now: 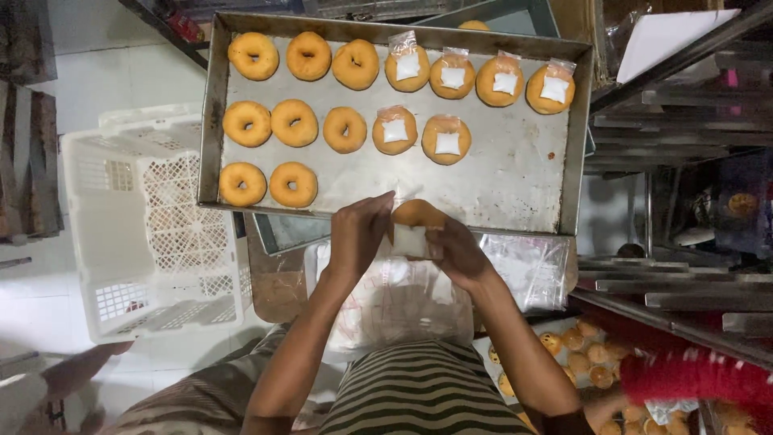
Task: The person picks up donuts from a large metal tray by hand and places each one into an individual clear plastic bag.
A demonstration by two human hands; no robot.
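My left hand and my right hand meet just below the near rim of a metal tray. Between them they hold a golden doughnut with a small white sachet pressed against it. On the tray lie several bare doughnuts at the left and several doughnuts in clear bags with white sachets at the right. A pile of clear plastic bags lies under my hands.
A white plastic crate stands on the floor at the left. Metal rack shelves run along the right. Lower right, another tray of small buns and a person's red sleeve are in view.
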